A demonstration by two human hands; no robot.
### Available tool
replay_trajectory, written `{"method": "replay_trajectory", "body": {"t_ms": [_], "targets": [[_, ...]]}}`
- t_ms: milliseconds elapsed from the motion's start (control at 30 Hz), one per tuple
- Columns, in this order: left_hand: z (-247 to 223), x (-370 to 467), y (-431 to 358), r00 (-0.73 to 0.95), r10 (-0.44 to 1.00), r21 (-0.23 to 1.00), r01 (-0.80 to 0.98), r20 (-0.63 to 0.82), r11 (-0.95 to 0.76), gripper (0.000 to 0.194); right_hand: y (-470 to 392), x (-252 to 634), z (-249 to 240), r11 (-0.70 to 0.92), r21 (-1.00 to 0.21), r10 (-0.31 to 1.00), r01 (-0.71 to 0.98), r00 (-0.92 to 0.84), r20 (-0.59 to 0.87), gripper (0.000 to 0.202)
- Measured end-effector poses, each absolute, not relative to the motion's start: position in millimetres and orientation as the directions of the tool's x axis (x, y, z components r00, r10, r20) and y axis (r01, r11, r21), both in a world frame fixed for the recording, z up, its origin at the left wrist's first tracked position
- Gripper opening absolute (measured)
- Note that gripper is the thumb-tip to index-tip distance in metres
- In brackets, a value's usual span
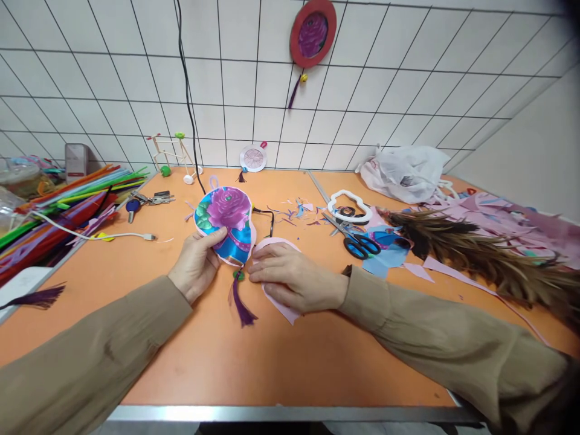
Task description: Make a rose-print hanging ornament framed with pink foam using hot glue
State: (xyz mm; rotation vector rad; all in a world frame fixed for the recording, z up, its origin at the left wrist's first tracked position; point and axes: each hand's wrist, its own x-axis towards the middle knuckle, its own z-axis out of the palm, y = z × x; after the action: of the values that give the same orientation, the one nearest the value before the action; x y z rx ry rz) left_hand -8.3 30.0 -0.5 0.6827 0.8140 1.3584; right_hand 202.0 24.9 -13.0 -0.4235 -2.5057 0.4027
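My left hand (198, 261) grips the lower left edge of a blue, heart-like fabric piece (229, 211) printed with a pink flower, its thumb on the front. A green bead (238, 275) and a dark purple tassel (243, 308) hang from the bottom of this piece. Just to the right, my right hand (296, 278) rests over a pale pink paper piece (290, 315), fingers close together and bent across it. The hand hides much of the paper. A thin black cord (272, 223) lies behind the paper, beside the fabric piece.
Black-handled scissors (361, 245), a white cloud-shaped frame (350, 205) and blue scraps (385, 260) lie right of centre. Brown feathers (471, 254) cover the right side. Keys (149, 200), a white cable (90, 234) and colourful pipe cleaners (58, 211) lie left. A metal edge (281, 413) borders the front.
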Motion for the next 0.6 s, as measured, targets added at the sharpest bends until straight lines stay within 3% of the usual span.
{"method": "replay_trajectory", "body": {"t_ms": [67, 167, 267, 367, 467, 600], "targets": [[0.4, -8.4, 30.5, 0.026, 0.99, 0.812, -0.569, -0.137, 0.127, 0.017, 26.6, 203.5, -15.2, 0.928, -0.285, 0.353, 0.239, -0.808, 0.471, 0.021], [1.6, -7.9, 30.2, 0.014, 0.988, 0.792, -0.596, -0.153, 0.131, 0.019, 28.6, 207.1, -15.6, 0.895, -0.277, 0.446, 0.351, -0.748, 0.492, 0.023], [1.5, -7.2, 29.3, 0.038, 0.988, 0.792, -0.594, -0.15, 0.143, 0.021, 28.0, 208.1, -11.0, 0.775, -0.447, 0.631, 0.447, -0.58, 0.514, 0.025], [-0.6, -4.7, 26.8, 0.076, 0.99, 0.806, -0.575, -0.118, 0.14, 0.019, 22.7, 203.9, -4.5, 0.595, -0.699, 0.793, 0.396, -0.435, 0.428, 0.018], [-3.0, -0.5, 22.2, 0.133, 0.988, 0.816, -0.563, -0.073, 0.136, 0.023, 16.3, 197.3, -1.6, 0.442, -0.857, 0.856, 0.265, -0.409, 0.315, 0.017], [-3.6, 3.8, 15.2, 0.199, 0.979, 0.841, -0.521, -0.048, 0.147, 0.031, 12.7, 191.6, -3.7, 0.329, -0.937, 0.883, 0.115, -0.389, 0.262, 0.022]]}}
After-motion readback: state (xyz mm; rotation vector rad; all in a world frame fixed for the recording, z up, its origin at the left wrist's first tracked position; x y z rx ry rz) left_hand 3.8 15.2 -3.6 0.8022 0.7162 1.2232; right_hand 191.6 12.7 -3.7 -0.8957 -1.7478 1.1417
